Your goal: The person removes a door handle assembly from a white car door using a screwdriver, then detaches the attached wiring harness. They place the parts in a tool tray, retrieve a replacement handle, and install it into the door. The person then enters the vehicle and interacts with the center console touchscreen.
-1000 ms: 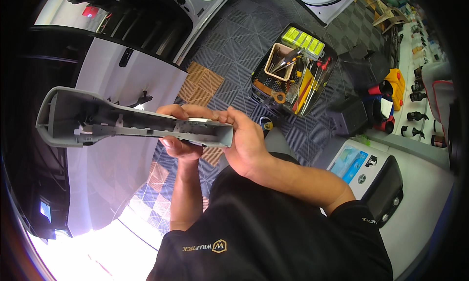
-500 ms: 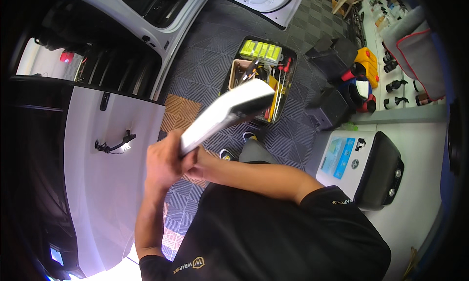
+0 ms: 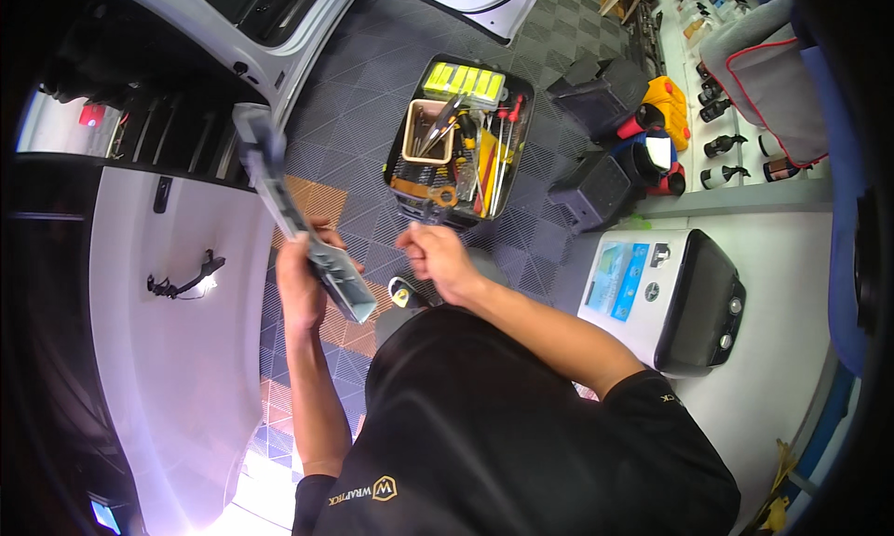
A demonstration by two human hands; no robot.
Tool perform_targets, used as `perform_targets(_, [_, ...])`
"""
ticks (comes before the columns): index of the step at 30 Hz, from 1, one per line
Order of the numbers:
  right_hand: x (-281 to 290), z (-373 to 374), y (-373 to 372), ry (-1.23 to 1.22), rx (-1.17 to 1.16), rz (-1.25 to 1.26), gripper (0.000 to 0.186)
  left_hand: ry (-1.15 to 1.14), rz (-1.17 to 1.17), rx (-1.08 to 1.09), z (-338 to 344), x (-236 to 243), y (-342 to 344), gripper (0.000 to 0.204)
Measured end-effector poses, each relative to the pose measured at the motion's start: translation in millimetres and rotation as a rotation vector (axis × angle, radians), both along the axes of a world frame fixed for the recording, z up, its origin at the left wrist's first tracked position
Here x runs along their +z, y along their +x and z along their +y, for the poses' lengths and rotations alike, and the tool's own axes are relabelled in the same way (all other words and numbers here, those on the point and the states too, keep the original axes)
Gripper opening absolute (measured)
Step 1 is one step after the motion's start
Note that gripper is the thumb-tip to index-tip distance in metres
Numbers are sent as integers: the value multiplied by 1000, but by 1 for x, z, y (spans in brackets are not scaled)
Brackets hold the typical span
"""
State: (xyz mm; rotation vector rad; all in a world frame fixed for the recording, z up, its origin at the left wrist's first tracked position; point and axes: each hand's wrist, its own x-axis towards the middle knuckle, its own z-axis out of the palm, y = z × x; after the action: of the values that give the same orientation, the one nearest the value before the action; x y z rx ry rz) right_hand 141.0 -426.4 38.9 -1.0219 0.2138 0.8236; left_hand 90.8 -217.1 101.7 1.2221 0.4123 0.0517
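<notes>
My left hand (image 3: pixel 303 280) grips a long curved car trim piece (image 3: pixel 293 215) by its lower part. Its grey, ribbed hollow side faces up, and the far end is blurred. To the right, my right hand (image 3: pixel 440 261) is raised with its fingers curled together. A small dark shape shows just past the fingertips; I cannot make out whether it is held. Beyond that hand, a black tool tray (image 3: pixel 524 117) lies on the floor. In it are a yellow-filled organiser box (image 3: pixel 463 82), a beige bin (image 3: pixel 411 131), pliers and screwdrivers.
At left stands a white car door (image 3: pixel 186 378) with a black handle bracket (image 3: pixel 191 280) on it. A white-and-black machine (image 3: pixel 643 294) is at right, below black plastic bins (image 3: pixel 596 189) and a yellow canister (image 3: pixel 667 108). Spray bottles (image 3: pixel 722 175) line the wall.
My hands have come apart. The trim piece has swung left in my left hand, turning from its white face to its hollow side. My right hand has moved right, towards the tray.
</notes>
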Motion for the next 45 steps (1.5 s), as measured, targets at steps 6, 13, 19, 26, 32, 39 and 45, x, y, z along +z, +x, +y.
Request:
perform_targets(6, [-60,-138,44,-985,-76,-625,18,506,178,-451,-76,-107,45,32])
perform_targets(13, [-68,-245,118,-594,-36,-69,20,854,430,-547,-175,-177,154,37])
perform_targets(19, [-75,-266,205,-442,19,53,23,1119,612,-607,-194,-190,196,30])
perform_targets(26, [-143,-184,315,56,-51,324,22,1226,715,-547,-199,-202,200,28])
perform_targets(32, [-182,-166,344,166,-175,520,17,1415,662,-450,-205,-204,197,30])
perform_targets(39, [-160,-163,349,299,-183,469,19,1532,677,-414,-223,-194,201,36])
perform_targets(45, [-147,-162,374,194,-117,328,22,1430,565,-335,-234,-132,210,36])
